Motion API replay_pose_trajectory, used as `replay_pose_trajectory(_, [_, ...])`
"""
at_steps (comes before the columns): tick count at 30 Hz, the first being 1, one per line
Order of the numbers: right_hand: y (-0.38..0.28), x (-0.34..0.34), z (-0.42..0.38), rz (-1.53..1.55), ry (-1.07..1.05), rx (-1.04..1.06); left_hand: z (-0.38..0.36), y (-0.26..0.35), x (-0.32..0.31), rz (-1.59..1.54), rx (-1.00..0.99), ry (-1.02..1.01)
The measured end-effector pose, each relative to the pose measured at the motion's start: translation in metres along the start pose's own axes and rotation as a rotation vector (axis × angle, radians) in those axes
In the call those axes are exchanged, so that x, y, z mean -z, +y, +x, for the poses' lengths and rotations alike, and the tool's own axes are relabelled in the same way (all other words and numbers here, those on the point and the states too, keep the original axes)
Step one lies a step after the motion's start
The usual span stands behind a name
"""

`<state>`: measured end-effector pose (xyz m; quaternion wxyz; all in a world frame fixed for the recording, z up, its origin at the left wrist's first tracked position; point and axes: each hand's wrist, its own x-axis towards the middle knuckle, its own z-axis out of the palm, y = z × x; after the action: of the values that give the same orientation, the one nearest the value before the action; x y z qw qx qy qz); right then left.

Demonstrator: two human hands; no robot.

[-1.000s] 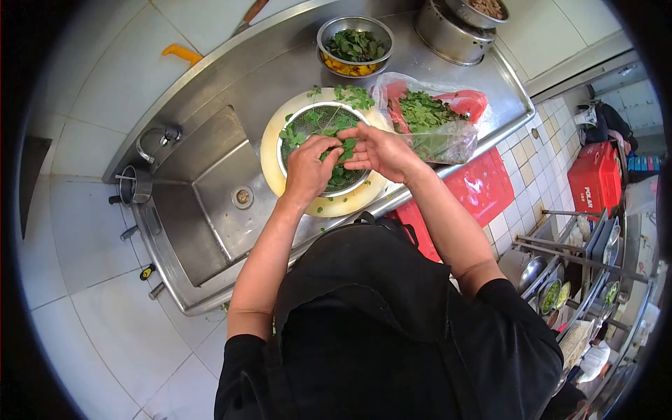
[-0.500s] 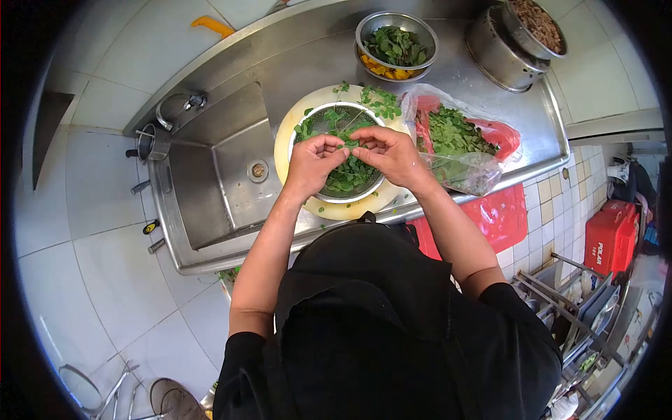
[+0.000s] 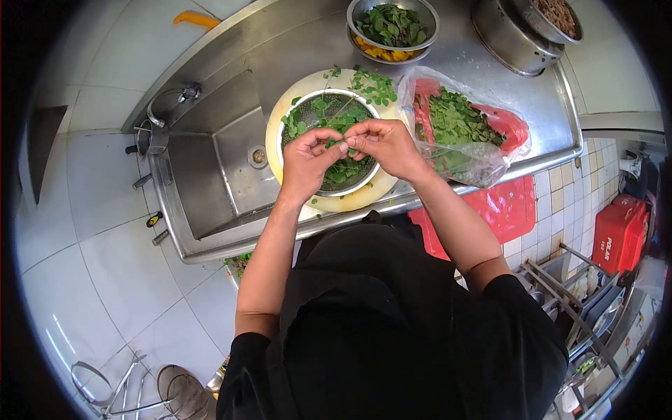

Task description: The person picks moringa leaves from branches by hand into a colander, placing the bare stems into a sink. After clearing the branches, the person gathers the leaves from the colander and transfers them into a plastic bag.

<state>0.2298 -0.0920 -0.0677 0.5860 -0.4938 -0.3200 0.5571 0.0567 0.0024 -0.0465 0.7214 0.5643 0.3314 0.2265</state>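
My left hand [image 3: 308,161] and my right hand [image 3: 386,147] meet fingertip to fingertip over a white-rimmed colander [image 3: 348,189]. Both are closed in a pinch on a small green leafy sprig [image 3: 333,143], mostly hidden by the fingers. Loose green leaves and thin stems [image 3: 322,108] lie in the colander under the hands. The colander rests on a round yellowish board [image 3: 383,190], with more leafy sprigs [image 3: 374,87] at its far edge. Right of the board, a clear and red plastic bag [image 3: 507,129] lies open around a heap of leafy greens [image 3: 455,119].
A steel sink basin [image 3: 203,175] with a faucet [image 3: 189,92] is at left. Behind the board, a bowl of leaves [image 3: 392,28] sits over a bowl of yellow pieces [image 3: 388,53]. A large pot [image 3: 500,42] stands at back right. A red panel [image 3: 497,213] is below the counter edge.
The camera view has shifted slightly, so the counter items appear higher. Both hands remain together over the colander, with fingers slightly repositioned on the sprig.
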Motion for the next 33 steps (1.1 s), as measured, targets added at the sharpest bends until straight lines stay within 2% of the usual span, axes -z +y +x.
replay_pose_trajectory(4, [-0.002, 0.001, -0.006, 0.050, 0.047, -0.037, -0.002, -0.003, 0.009, -0.053, -0.012, -0.013])
replay_pose_trajectory(9, [-0.003, 0.001, -0.014, 0.045, 0.156, -0.019, -0.005, 0.001, 0.023, 0.036, 0.005, -0.023])
replay_pose_trajectory(11, [-0.002, -0.004, -0.018, 0.031, 0.198, -0.014, -0.005, 0.004, 0.027, 0.474, 0.052, -0.048])
replay_pose_trajectory(12, [-0.002, -0.008, -0.019, 0.025, 0.221, -0.007, -0.004, 0.004, 0.028, 0.466, 0.048, -0.070])
replay_pose_trajectory(14, [-0.004, -0.016, -0.021, 0.010, 0.267, -0.003, -0.002, 0.005, 0.030, 0.914, -0.345, -0.207])
replay_pose_trajectory(20, [-0.004, -0.040, -0.037, -0.101, 0.421, 0.010, 0.012, 0.015, 0.037, 0.827, -0.430, -0.253])
replay_pose_trajectory(23, [-0.004, -0.051, -0.044, -0.125, 0.478, 0.012, 0.025, 0.014, 0.043, 0.339, -0.239, -0.392])
replay_pose_trajectory(27, [-0.005, -0.067, -0.052, -0.177, 0.514, 0.017, 0.035, 0.023, 0.047, 0.520, -0.216, -0.548])
replay_pose_trajectory(29, [-0.007, -0.071, -0.052, -0.197, 0.529, 0.005, 0.038, 0.027, 0.047, 0.617, -0.116, -0.643])
replay_pose_trajectory(33, [-0.008, -0.080, -0.049, -0.232, 0.551, -0.027, 0.039, 0.029, 0.051, 0.601, -0.237, -0.657])
